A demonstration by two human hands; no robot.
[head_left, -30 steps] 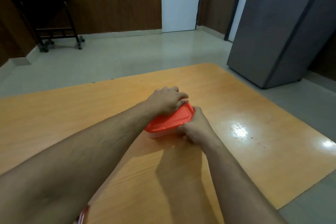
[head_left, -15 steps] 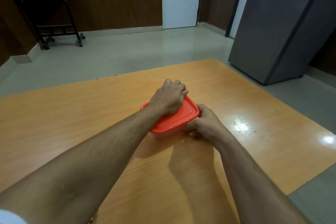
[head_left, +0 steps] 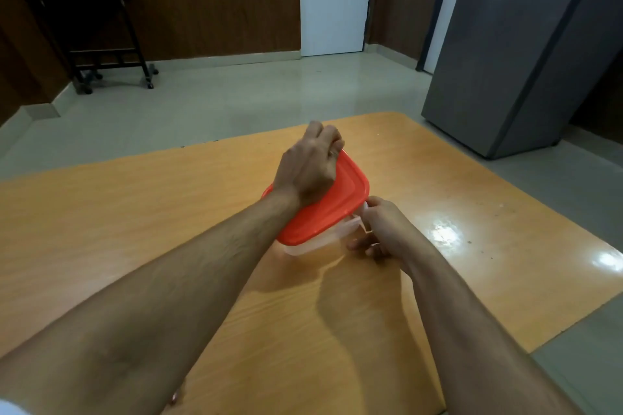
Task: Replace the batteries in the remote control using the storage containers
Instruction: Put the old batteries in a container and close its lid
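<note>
A clear plastic storage container stands in the middle of the wooden table. Its orange lid is tilted, with the far edge raised and the near edge still low on the box. My left hand lies over the lid and grips its far edge. My right hand holds the container's right near corner, fingers curled around the clear rim. What is inside the container is hidden. No remote control or batteries show.
The table's far edge and rounded right corner are close behind the container. A grey cabinet stands on the floor to the right. A black trolley with a small pot is at the back left, by a white door.
The lid has come up at its far side as my left hand slid to that edge and lifted. My right hand shifted to the container's corner.
</note>
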